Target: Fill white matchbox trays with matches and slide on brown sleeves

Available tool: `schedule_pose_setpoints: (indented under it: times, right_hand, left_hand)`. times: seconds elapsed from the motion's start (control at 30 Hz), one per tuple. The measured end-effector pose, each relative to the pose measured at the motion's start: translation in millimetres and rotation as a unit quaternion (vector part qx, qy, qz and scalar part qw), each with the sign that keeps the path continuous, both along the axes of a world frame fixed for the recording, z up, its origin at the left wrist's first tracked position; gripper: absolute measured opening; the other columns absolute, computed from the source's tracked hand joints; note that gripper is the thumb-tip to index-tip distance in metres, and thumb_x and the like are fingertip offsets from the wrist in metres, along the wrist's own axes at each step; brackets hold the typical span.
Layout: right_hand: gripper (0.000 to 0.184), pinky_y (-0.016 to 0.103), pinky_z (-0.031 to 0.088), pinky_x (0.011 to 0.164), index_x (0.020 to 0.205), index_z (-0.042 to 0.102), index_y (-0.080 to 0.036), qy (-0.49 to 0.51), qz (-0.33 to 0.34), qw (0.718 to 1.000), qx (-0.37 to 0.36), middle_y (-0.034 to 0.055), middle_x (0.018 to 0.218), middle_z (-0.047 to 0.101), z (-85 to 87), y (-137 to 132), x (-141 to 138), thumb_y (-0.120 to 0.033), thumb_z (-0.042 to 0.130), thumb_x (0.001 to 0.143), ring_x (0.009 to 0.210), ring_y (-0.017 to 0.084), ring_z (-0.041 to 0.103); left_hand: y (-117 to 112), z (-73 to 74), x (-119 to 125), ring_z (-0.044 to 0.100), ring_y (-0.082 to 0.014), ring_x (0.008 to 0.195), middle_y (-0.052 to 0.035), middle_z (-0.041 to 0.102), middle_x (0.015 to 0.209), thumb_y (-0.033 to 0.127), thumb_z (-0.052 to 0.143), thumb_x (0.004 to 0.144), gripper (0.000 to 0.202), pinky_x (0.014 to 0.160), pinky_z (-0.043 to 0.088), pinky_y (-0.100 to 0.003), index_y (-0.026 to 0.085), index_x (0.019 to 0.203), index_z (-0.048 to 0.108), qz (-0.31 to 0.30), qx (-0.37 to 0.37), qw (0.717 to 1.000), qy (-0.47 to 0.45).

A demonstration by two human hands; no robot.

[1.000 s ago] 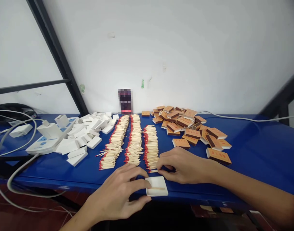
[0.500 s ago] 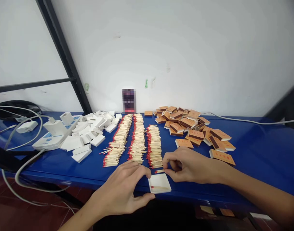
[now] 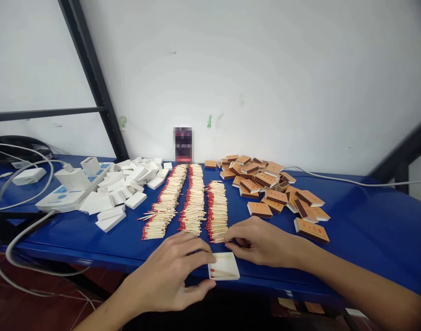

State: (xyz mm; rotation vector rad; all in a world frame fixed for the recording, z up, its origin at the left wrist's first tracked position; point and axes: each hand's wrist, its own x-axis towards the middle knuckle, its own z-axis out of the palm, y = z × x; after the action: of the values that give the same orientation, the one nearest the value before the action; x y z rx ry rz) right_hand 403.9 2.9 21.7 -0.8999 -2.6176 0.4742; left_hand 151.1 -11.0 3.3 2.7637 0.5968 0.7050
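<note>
A small white matchbox tray (image 3: 230, 267) lies at the front edge of the blue table. My left hand (image 3: 178, 271) steadies it, thumb at the near left corner and fingers at the far left one. A few red-headed matches lie inside, along its near side. My right hand (image 3: 257, 241) is just beyond the tray, thumb and forefinger pinched at the near end of the right-hand row of matches (image 3: 217, 211); its fingertips hide what is between them. Two longer rows, a middle row of matches (image 3: 194, 197) and a left row of matches (image 3: 166, 207), run beside it.
White matchbox trays (image 3: 128, 184) are heaped at the left, beside a power strip (image 3: 64, 197) with chargers and cables. Orange-brown matchboxes (image 3: 265, 179) are piled at the right. A dark pixelated object (image 3: 183, 145) leans on the wall. A black metal frame (image 3: 100, 87) rises at left.
The match that was in my right hand's pinch is now in the tray with the other. My right hand has returned to the right-hand match row. The view has shifted slightly.
</note>
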Motion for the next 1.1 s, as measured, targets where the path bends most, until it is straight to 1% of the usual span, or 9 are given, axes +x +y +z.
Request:
schedule_pose_setpoints:
  times: [0.23, 0.43, 0.5, 0.6, 0.7, 0.8, 0.9, 1.03, 1.1]
  right_hand:
    - [0.019, 0.021, 0.029, 0.053, 0.086, 0.07, -0.018, 0.007, -0.025, 1.0, 0.005, -0.0037, 0.06, 0.052, -1.2, 0, -1, -0.016, 0.051, 0.089, 0.051, 0.009, 0.04]
    - [0.016, 0.02, 0.028, 0.052, 0.07, 0.06, -0.018, 0.0, -0.035, 0.999, -0.026, -0.007, 0.057, 0.044, 1.2, -2, 0, -0.014, 0.056, 0.085, 0.05, 0.007, 0.036]
    - [0.012, 0.02, 0.029, 0.052, 0.072, 0.059, -0.018, -0.002, -0.044, 0.998, -0.044, -0.0084, 0.056, 0.043, 0.7, -2, 0, -0.013, 0.059, 0.082, 0.048, 0.006, 0.035]
    - [0.009, 0.019, 0.028, 0.051, 0.074, 0.058, -0.019, -0.008, -0.054, 0.997, -0.054, -0.0092, 0.056, 0.043, -0.2, -1, 1, -0.011, 0.061, 0.079, 0.048, 0.006, 0.035]
    - [0.01, 0.019, 0.028, 0.05, 0.072, 0.057, -0.018, 0.021, -0.064, 0.996, -0.051, -0.0091, 0.054, 0.042, 1.5, -3, 0, -0.014, 0.06, 0.08, 0.047, 0.006, 0.036]
    - [0.008, 0.018, 0.03, 0.047, 0.073, 0.059, -0.018, 0.077, -0.064, 0.991, -0.092, -0.0098, 0.05, 0.041, 5.6, -9, -2, -0.017, 0.06, 0.08, 0.045, 0.006, 0.037]
    - [0.007, 0.017, 0.03, 0.044, 0.072, 0.061, -0.018, 0.091, -0.043, 0.987, -0.128, -0.0098, 0.049, 0.042, 8.2, -14, -3, -0.02, 0.063, 0.079, 0.042, 0.005, 0.036]
    - [0.011, 0.018, 0.03, 0.045, 0.074, 0.061, -0.018, 0.101, -0.046, 0.988, -0.11, -0.0094, 0.049, 0.04, 7.4, -13, -1, -0.023, 0.06, 0.084, 0.043, 0.006, 0.035]
    - [0.014, 0.019, 0.03, 0.046, 0.08, 0.062, -0.018, 0.096, -0.065, 0.99, -0.074, -0.0094, 0.05, 0.039, 6.3, -10, 0, -0.027, 0.056, 0.089, 0.043, 0.007, 0.034]
  left_hand:
    - [-3, 0.2, 1, 0.06, -0.0204, 0.091, -0.0019, 0.067, 0.102, 0.02, 0.063, 0.084, 0.026, 0.09, 0.043, -0.038, 0.022, 0.111, 0.062, 0.02, 0.025, 0.999, -0.003]
    - [-2, 0.9, 1, 0.059, -0.0192, 0.091, -0.0023, 0.065, 0.104, 0.019, 0.062, 0.086, 0.022, 0.09, 0.044, -0.036, 0.022, 0.107, 0.062, 0.011, 0.018, 1.0, 0.007]
    - [-2, 1.1, 1, 0.059, -0.0186, 0.09, -0.0022, 0.065, 0.104, 0.019, 0.062, 0.086, 0.02, 0.088, 0.044, -0.035, 0.022, 0.106, 0.061, 0.006, 0.014, 1.0, 0.012]
    - [-2, 1.0, 1, 0.059, -0.0192, 0.092, -0.0019, 0.066, 0.105, 0.02, 0.063, 0.087, 0.025, 0.089, 0.045, -0.035, 0.022, 0.111, 0.057, 0.005, 0.015, 1.0, 0.012]
    - [-3, 0.2, 0, 0.06, -0.0204, 0.095, -0.0017, 0.067, 0.104, 0.02, 0.065, 0.085, 0.033, 0.093, 0.045, -0.036, 0.023, 0.116, 0.053, 0.024, 0.009, 1.0, 0.012]
    - [-4, -0.4, -1, 0.061, -0.0225, 0.098, -0.0025, 0.066, 0.104, 0.024, 0.068, 0.082, 0.039, 0.092, 0.047, -0.037, 0.024, 0.118, 0.052, 0.058, -0.003, 0.998, 0.013]
    - [-4, 0.3, -1, 0.061, -0.0233, 0.1, -0.0031, 0.066, 0.106, 0.026, 0.069, 0.081, 0.039, 0.093, 0.047, -0.038, 0.024, 0.116, 0.053, 0.069, -0.011, 0.998, 0.009]
    - [-4, 0.5, -1, 0.063, -0.0221, 0.09, -0.0026, 0.067, 0.097, 0.026, 0.069, 0.081, 0.029, 0.085, 0.051, -0.037, 0.022, 0.105, 0.055, 0.077, -0.023, 0.997, 0.007]
    - [-4, -1.1, -1, 0.063, -0.0231, 0.094, -0.0031, 0.068, 0.1, 0.026, 0.07, 0.08, 0.032, 0.089, 0.05, -0.039, 0.023, 0.109, 0.056, 0.077, -0.015, 0.997, 0.005]
